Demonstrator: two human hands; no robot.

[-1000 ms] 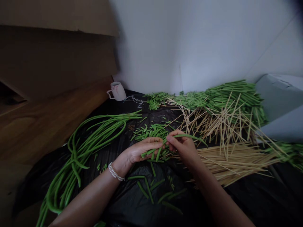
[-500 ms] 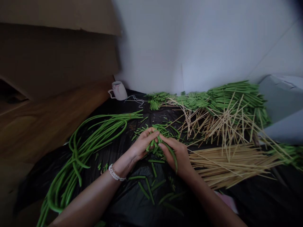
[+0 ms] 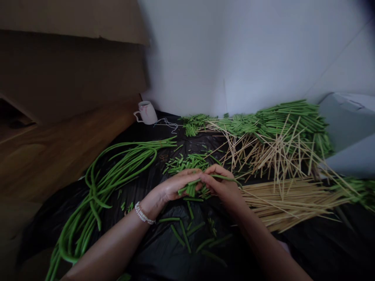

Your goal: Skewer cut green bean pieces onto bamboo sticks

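Observation:
My left hand (image 3: 178, 183), with a white beaded bracelet on its wrist, is closed round several short cut pieces of green long bean (image 3: 191, 190). My right hand (image 3: 221, 182) pinches a longer piece of long bean (image 3: 225, 177), which sticks out to the right past the fingers. Both hands' fingertips meet over the middle of the black plastic sheet (image 3: 143, 249). Just beyond them lies a heap of short bean pieces (image 3: 187, 160). Loose, longer pieces (image 3: 185, 236) are scattered on the sheet nearer to me.
Whole long beans (image 3: 117, 164) lie in a looped bundle at left. Thin wooden sticks (image 3: 281, 203) are piled at right, with cut beans threaded on sticks (image 3: 293, 117) behind. A white mug (image 3: 147, 113) stands by the wall, near a cardboard box (image 3: 73, 66).
Both hands have moved slightly nearer to me. My right hand has turned, so its bean piece now points right instead of hanging down toward me.

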